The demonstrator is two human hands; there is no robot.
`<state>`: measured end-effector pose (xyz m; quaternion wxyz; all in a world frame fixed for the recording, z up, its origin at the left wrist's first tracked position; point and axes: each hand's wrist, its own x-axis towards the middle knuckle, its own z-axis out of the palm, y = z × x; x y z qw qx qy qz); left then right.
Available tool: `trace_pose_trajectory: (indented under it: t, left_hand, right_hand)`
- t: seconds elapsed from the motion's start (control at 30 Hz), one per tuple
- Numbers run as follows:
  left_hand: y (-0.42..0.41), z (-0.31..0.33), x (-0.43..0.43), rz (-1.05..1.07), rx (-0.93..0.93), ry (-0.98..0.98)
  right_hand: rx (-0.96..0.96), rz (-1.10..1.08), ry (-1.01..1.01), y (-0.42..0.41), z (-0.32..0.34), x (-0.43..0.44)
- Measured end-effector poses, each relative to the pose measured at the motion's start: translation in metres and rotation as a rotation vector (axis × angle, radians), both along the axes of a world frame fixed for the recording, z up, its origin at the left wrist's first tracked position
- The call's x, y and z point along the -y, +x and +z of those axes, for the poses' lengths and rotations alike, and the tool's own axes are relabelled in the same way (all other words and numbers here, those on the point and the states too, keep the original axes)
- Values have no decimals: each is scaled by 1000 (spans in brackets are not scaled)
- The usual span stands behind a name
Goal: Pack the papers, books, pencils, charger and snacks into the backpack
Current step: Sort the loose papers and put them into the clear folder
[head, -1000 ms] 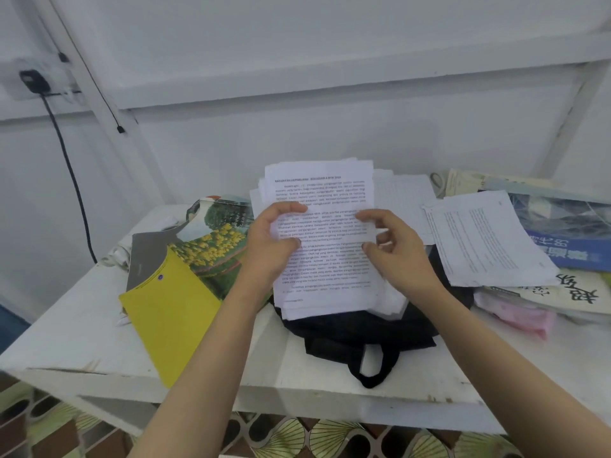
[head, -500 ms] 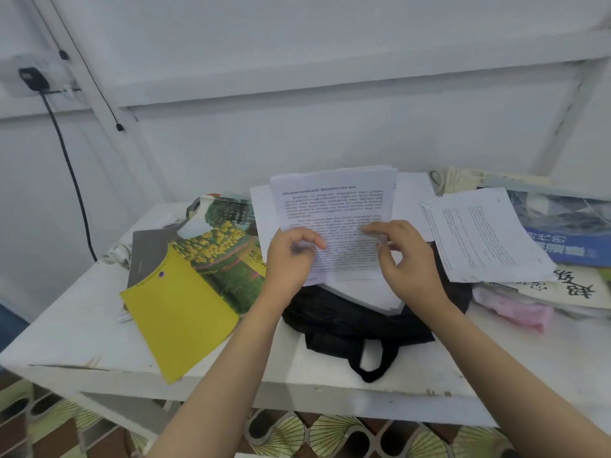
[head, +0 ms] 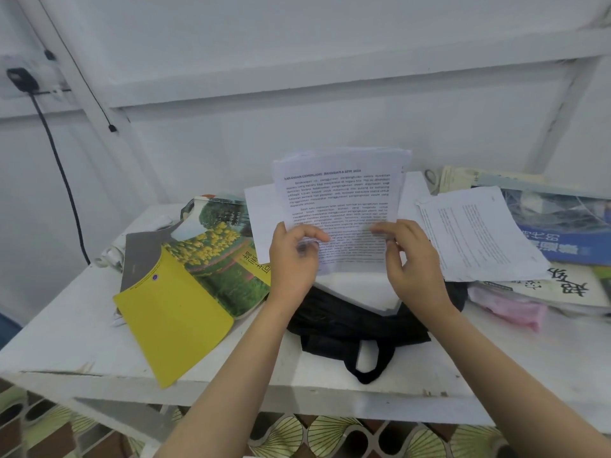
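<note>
A stack of printed papers [head: 340, 196] stands nearly upright above a black backpack [head: 347, 328] lying flat on the white table [head: 82, 325]. My left hand [head: 292, 259] pinches the stack's lower left edge and my right hand [head: 408, 259] holds its lower right edge. More white sheets [head: 360, 294] lie on the backpack beneath the stack. A yellow-and-green flower book [head: 198, 279] lies left of the bag. Another printed sheet [head: 476, 233] rests on books at the right.
A blue book [head: 568, 246], a white book with black characters [head: 568, 289] and a pink packet [head: 515, 310] pile up at the right. A black plug [head: 18, 79] with its cable hangs on the left wall. The table's front edge is near me.
Both hands have slid down to the lower edge of the papers, and the stack has risen and tipped upright, farther from me, leaving other sheets lying on the backpack.
</note>
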<state>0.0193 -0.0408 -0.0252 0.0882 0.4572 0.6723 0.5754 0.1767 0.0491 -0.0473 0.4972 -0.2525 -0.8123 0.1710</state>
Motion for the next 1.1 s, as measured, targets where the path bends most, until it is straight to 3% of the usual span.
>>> trace_pose_trajectory:
  t: [0.3, 0.43, 0.67, 0.87, 1.1]
  left_hand:
    - [10, -29, -3, 61, -45, -128]
    - [28, -17, -16, -26, -18, -151]
    - [77, 5, -58, -283, 91, -177]
    - [114, 2, -97, -452, 71, -401]
    - [135, -3, -120, -468, 48, -593]
  right_hand:
    - [93, 35, -209, 9, -16, -4]
    - [46, -62, -142, 21, -7, -10]
    - [168, -364, -26, 66, 23, -35]
    - [458, -600, -207, 106, 21, -61]
    - [659, -651, -305, 131, 12, -78]
